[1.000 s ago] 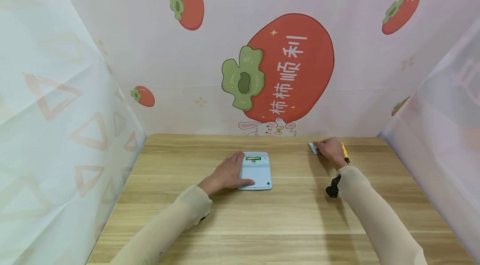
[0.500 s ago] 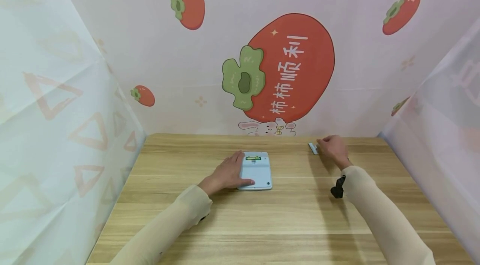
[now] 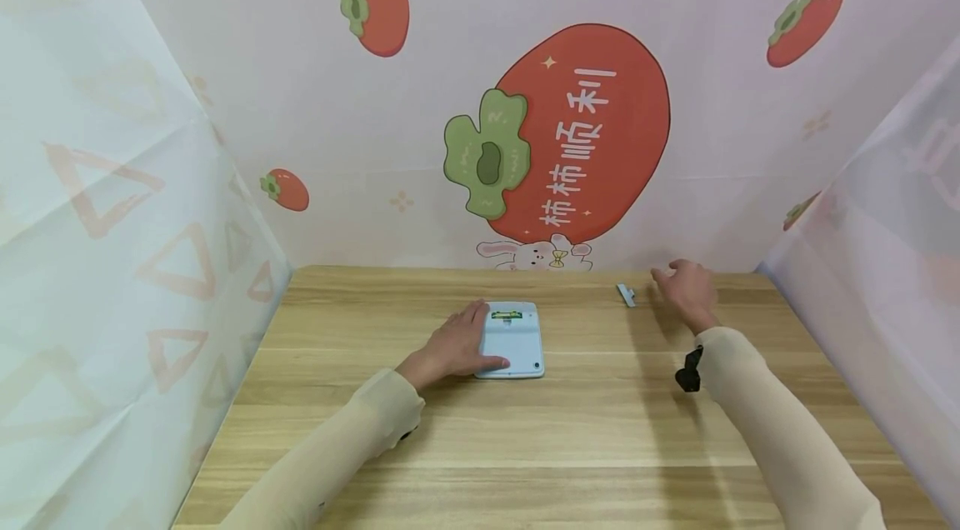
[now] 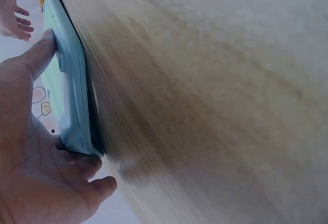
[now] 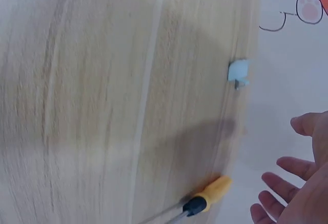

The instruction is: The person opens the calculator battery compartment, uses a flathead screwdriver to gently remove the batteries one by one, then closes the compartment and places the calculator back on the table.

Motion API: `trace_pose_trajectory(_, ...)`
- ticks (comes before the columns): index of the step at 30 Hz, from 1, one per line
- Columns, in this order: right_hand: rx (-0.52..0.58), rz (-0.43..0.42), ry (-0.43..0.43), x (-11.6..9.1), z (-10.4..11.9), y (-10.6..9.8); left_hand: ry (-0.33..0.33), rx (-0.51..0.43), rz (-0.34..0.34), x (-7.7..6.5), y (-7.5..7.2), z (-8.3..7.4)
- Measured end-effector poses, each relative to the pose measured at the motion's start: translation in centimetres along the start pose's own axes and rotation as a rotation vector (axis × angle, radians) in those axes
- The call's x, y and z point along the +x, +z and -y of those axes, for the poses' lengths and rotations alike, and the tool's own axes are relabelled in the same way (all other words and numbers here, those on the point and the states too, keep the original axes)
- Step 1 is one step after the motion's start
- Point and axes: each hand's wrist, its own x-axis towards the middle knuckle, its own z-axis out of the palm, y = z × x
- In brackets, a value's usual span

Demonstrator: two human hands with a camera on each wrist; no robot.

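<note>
Small cover (image 3: 626, 295) apparently off, not yet refitted; left hand (image 3: 456, 345) grips light-blue device (image 3: 521, 348), right hand (image 3: 688, 292) spread, holding nothing.

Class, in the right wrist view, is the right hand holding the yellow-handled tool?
No, the yellow-handled tool lies on the table, apart from the right hand.

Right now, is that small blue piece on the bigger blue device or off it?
Off. The small blue piece lies on the table, with a gap between it and the bigger device.
</note>
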Motion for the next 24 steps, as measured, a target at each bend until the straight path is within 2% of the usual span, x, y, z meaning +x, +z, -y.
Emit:
trace_pose_trajectory(7, -0.022, 0.05, 0.051, 0.3, -0.6, -0.4, 0.003, -0.001, 0.0, 0.0, 0.0, 0.1)
trace_pose_trajectory(16, -0.002, 0.161, 0.109, 0.2, -1.9, -0.6, 0.004, 0.002, -0.002, 0.0, -0.1, 0.0)
trace_pose_trajectory(24, -0.064, 0.208, 0.064, -0.3, -2.9, -0.8, -0.001, 0.001, -0.003, -0.1, -0.1, -0.1)
